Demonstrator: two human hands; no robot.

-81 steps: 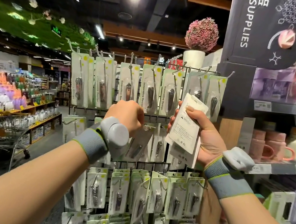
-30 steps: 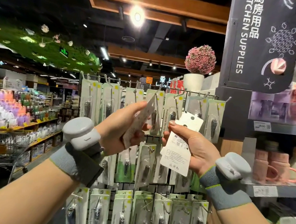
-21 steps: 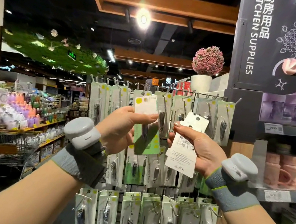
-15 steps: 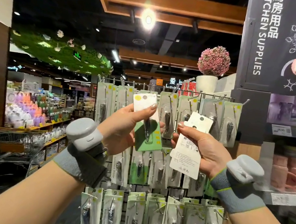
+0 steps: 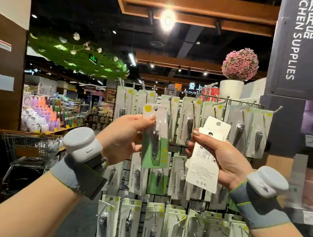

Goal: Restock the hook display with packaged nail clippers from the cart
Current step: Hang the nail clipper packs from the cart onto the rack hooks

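Shop aisle; hook display (image 5: 222, 108) behind both hands. Left hand (image 5: 126, 136) pinching clipper pack (image 5: 155, 136); right hand (image 5: 225, 160) gripping white cards (image 5: 205, 161). Cart (image 5: 26, 147) left.

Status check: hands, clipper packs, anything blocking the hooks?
Left hand pinches one green-and-white carded nail clipper pack, face out. Right hand grips white-backed pack stack. Wire hook display behind; top-row hooks already loaded.

My left hand (image 5: 126, 134) holds a white-and-green carded nail clipper pack (image 5: 155, 136); my wristbands (image 5: 79, 175) are grey, lime-edged.
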